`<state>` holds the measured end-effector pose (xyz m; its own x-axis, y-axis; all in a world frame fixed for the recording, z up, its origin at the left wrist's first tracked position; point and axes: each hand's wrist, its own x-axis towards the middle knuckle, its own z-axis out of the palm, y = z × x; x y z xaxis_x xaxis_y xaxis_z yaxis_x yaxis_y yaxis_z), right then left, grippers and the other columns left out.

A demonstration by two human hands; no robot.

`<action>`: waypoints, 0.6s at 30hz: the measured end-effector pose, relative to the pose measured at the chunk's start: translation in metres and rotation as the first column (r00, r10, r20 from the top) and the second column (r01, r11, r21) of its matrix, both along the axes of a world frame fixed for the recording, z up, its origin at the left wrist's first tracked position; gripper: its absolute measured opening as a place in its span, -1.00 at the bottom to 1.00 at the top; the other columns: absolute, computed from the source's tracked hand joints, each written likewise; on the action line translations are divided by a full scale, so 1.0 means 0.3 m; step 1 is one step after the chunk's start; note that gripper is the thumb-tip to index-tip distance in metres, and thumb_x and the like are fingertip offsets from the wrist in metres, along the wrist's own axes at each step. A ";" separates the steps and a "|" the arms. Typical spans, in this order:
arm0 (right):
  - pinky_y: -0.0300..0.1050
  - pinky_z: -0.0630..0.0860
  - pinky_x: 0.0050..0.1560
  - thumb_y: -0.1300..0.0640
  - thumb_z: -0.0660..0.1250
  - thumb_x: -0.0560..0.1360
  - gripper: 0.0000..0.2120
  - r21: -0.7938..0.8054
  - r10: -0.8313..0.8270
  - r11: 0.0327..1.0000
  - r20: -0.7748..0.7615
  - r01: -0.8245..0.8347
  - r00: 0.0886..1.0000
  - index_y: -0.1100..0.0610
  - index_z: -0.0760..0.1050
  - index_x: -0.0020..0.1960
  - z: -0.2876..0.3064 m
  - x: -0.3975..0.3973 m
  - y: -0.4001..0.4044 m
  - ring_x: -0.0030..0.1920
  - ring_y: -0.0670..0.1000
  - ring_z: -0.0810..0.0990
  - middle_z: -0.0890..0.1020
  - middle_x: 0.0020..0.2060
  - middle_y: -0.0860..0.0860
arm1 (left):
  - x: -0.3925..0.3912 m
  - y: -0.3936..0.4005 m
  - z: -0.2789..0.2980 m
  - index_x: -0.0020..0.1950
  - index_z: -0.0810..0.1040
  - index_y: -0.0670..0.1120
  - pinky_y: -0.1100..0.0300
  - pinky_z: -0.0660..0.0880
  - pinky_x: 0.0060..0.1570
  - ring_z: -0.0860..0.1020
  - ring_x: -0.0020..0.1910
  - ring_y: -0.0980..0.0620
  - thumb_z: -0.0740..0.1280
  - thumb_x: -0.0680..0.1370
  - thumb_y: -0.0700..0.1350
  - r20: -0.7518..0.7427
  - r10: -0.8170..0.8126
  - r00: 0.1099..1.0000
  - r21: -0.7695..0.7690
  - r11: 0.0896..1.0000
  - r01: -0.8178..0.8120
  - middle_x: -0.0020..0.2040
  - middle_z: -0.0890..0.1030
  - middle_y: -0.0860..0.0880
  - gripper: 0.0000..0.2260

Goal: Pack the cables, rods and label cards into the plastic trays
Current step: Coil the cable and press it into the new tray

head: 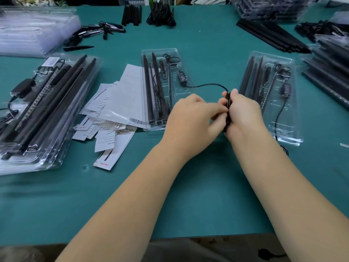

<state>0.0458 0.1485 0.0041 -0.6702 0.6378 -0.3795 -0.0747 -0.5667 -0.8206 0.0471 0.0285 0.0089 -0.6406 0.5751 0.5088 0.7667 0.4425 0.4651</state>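
Two clear plastic trays lie on the green table: the middle tray (160, 53) and the right tray (294, 103), each holding black rods and a small controller. A black cable (207, 85) runs from the middle tray's controller (182, 77) to a folded cable bundle (228, 103) between my hands. My right hand (243, 114) grips that bundle; my left hand (190, 118) pinches it from the left. White label cards (113, 110) lie in a loose heap left of the middle tray.
A stack of filled trays (43, 157) sits at the left, empty clear trays (28, 31) at the far left back. Loose black rods (272, 36), spikes (98, 31) and cable bundles (160, 16) lie along the back; more stacked trays (328, 72) at the right edge.
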 end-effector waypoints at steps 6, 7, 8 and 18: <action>-0.28 0.27 -0.47 0.02 0.34 0.53 -0.74 0.234 0.183 0.952 0.087 -0.198 0.979 0.05 0.32 -0.23 0.010 0.032 0.005 -0.62 -0.11 0.24 0.30 -0.64 -0.14 | -0.051 -0.040 -0.003 0.39 0.42 -0.04 0.08 0.30 0.25 0.41 0.22 -0.08 0.35 0.49 0.00 0.133 0.074 0.988 -0.162 0.986 -0.052 0.25 0.55 0.01 -0.53; -0.26 0.26 -0.47 0.05 0.34 0.53 -0.72 0.283 0.212 0.930 0.103 -0.233 0.972 0.04 0.28 -0.26 0.014 0.038 0.005 -0.62 -0.11 0.23 0.28 -0.63 -0.14 | -0.052 -0.038 -0.006 0.42 0.38 -0.04 0.09 0.29 0.26 0.39 0.23 -0.07 0.33 0.52 -0.01 0.152 0.075 0.985 -0.147 0.988 -0.052 0.27 0.53 0.02 -0.52; -0.25 0.25 -0.47 0.05 0.33 0.53 -0.69 0.346 0.240 0.898 0.130 -0.271 0.962 0.04 0.26 -0.29 0.016 0.042 0.006 -0.61 -0.09 0.22 0.27 -0.63 -0.14 | -0.052 -0.035 -0.007 0.45 0.34 -0.03 0.10 0.27 0.26 0.37 0.24 -0.07 0.30 0.55 -0.02 0.165 0.077 0.983 -0.123 0.991 -0.057 0.29 0.52 0.02 -0.52; -0.04 0.58 -0.36 -0.02 0.28 0.53 -0.69 0.779 0.079 0.596 0.187 -0.197 0.979 0.11 0.30 -0.27 0.010 0.034 0.000 -0.33 0.06 0.55 0.49 -0.32 0.06 | -0.079 -0.032 -0.029 0.55 0.12 -0.01 -0.03 0.08 0.43 0.08 0.52 -0.02 0.03 0.61 0.22 0.113 0.111 0.987 -0.613 0.790 -0.019 0.57 0.10 0.03 -0.44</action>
